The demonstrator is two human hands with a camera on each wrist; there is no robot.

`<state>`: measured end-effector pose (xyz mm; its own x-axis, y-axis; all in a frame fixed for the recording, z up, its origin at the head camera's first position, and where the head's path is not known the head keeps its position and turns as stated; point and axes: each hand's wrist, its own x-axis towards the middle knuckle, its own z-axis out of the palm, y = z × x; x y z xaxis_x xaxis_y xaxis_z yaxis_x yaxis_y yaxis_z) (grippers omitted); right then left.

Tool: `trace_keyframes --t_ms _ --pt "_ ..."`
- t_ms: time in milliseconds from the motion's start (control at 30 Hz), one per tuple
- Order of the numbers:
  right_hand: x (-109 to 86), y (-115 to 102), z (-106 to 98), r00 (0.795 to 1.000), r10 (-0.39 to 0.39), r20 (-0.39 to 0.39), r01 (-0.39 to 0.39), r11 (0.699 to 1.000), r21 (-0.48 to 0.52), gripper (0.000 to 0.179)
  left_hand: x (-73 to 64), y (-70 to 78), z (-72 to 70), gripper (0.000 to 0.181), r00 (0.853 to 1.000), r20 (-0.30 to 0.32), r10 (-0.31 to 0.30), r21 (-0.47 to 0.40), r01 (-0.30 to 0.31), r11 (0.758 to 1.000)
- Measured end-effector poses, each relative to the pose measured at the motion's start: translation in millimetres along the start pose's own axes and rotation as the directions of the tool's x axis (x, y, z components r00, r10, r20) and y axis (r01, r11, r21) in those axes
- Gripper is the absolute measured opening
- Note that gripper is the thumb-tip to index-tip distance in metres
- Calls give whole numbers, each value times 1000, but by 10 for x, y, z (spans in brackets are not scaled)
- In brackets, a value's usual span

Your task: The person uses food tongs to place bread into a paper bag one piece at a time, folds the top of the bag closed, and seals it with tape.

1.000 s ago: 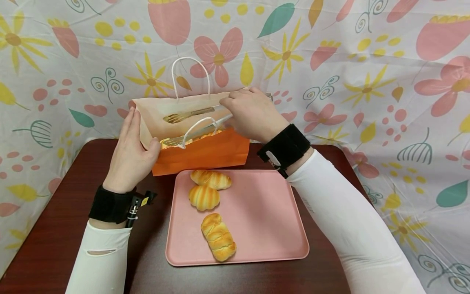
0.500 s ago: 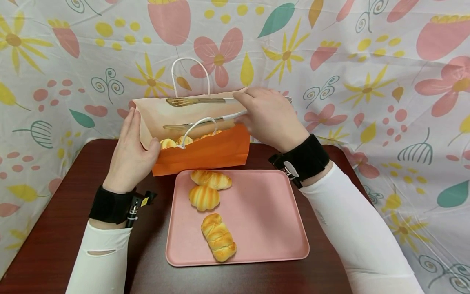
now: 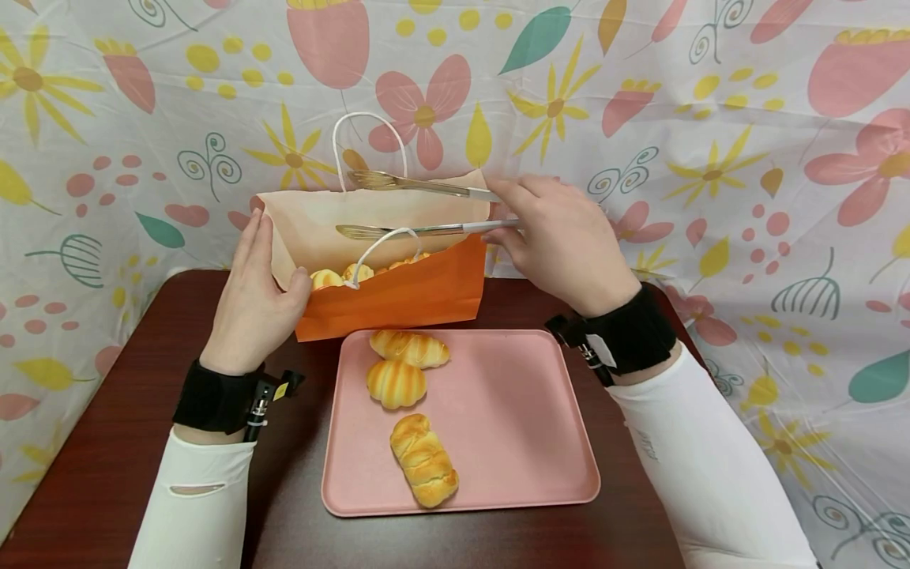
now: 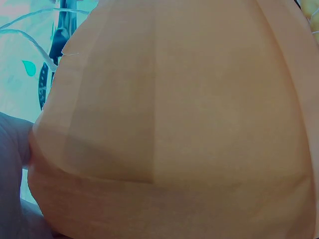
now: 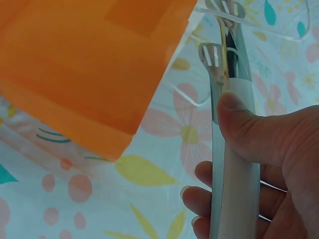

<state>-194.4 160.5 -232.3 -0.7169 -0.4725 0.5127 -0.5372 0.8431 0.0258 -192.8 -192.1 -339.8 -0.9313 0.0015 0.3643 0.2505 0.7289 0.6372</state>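
In the head view, my right hand (image 3: 569, 241) holds a pair of metal food tongs (image 3: 426, 186) by its pale handles. Their slotted ends point left over the bag mouth, spread apart with nothing between them. The right wrist view shows the thumb and fingers around the tongs' handle (image 5: 239, 174). My left hand (image 3: 252, 296) rests against the left side of an orange paper bag (image 3: 398, 296), fingers straight and thumb at the front edge. Several bread rolls (image 3: 327, 278) show inside the bag, partly hidden by its front wall. The bag's side panel (image 4: 199, 124) fills the left wrist view.
A pink tray (image 3: 519, 419) lies in front of the bag on the dark table (image 3: 291, 506). On it are a long bread (image 3: 410, 348), a shell-shaped bread (image 3: 396, 384) and a twisted bread (image 3: 424, 461). White rope handles (image 3: 370, 117) rise from the bag. A flowered cloth hangs behind.
My right hand has moved right and drawn the tongs up from inside the bag, their arms still spread with nothing between them. My left hand, the bag and the tray stay put.
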Motion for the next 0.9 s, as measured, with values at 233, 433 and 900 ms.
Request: trace_keyframes --t_ms 233,433,900 --pt "-220 45 -100 992 124 -26 -124 992 11 52 -11 20 -1 80 1000 5 5 -5 -5 1000" --pt "-448 76 -151 973 213 -84 -209 976 57 55 -10 17 -6 79 1000 2 9 -6 -9 1000" --pt "-901 137 -135 946 281 -161 -269 959 93 58 -3 20 0 79 1000 -3 13 -9 -13 1000"
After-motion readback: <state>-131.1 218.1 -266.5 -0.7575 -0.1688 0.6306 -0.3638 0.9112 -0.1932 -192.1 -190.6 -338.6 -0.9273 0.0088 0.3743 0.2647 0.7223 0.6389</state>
